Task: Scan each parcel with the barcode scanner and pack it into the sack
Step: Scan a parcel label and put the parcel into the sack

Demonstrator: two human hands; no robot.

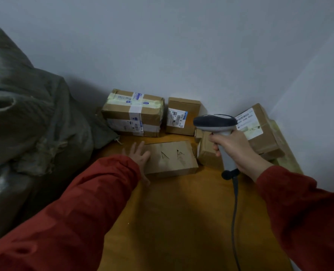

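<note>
- On my feed, the marked parcel (170, 157) lay flat on the orange table (181, 212), with two pen marks on its top face.
- The left hand (140, 157) rested on that parcel's left end, fingers straight and spread apart, thumb down by its near edge.
- The right hand (234, 151) hung just right of the marked parcel, fingers clamped round the handle of the scanner (215, 122). The scanner's dark head sat above the parcel's far right corner.
- A cable (234, 212) ran from the handle's base toward me, right of the parcel.
- The sack (25, 114) bulged well left of the marked parcel, grey-green and crumpled.
- Beyond the marked parcel, against the wall (181, 45), I saw a taped parcel (135, 112) and, just right of it, a small box (182, 116) with a white label.
- A labelled parcel (260, 130) leaned right of the marked parcel, behind the right hand.
- Red sleeves (74, 212) covered both arms.
</note>
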